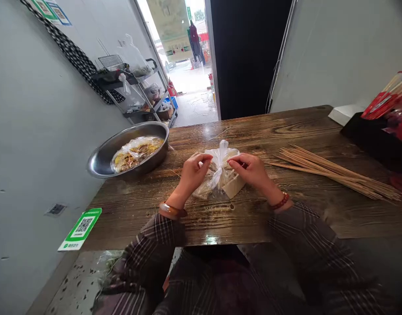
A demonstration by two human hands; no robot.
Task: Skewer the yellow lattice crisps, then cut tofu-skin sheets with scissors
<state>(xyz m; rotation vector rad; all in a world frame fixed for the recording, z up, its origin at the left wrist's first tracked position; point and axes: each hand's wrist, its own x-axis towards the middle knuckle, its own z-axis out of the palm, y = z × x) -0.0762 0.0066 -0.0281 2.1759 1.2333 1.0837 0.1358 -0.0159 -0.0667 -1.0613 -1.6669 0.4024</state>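
Note:
A clear plastic bag (223,153) sits on the wooden table in front of me, its neck gathered and twisted into a knot-like bunch. Pale, flat, beige pieces (234,186) show through its lower part. My left hand (197,168) is at the bag's left side, thumb and forefinger pinched together on the plastic. On the other side my right hand (248,168) also pinches the plastic, its other fingers curled. Both hands are close to the gathered neck. Exactly how much plastic lies between the fingertips is too small to make out.
Loose bamboo skewers (335,173) lie to the right. A metal basin (99,164) holding bagged skewered food stands at the left. A black box (361,135) with red-wrapped sticks is at the far right. Beyond the wooden table (194,223) are a shelf cart (145,94) and a doorway.

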